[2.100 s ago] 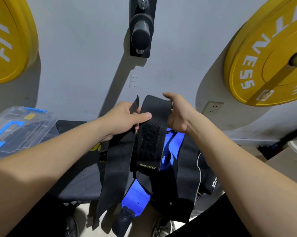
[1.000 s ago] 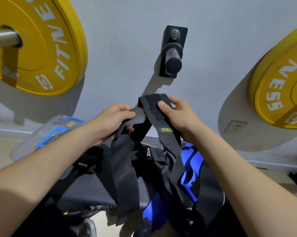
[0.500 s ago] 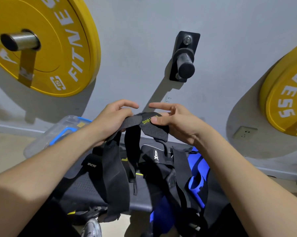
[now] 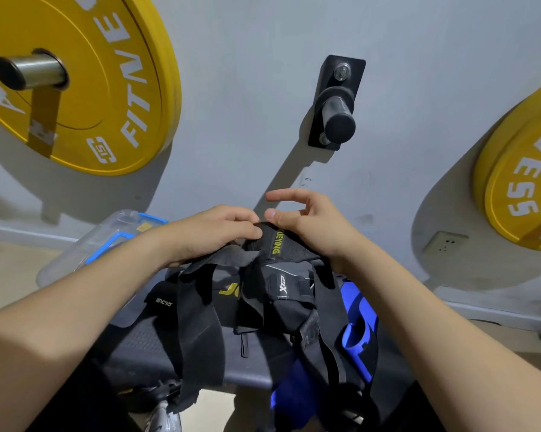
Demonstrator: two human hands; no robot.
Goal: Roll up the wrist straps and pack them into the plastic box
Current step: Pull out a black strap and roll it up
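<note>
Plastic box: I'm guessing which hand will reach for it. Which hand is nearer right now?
Left. The left hand holds the black strap just right of the plastic box; the right hand holds that strap farther right, beyond the left hand.

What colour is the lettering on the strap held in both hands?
Yellow-green, on the black wrist strap; only the head view shows it.
</note>
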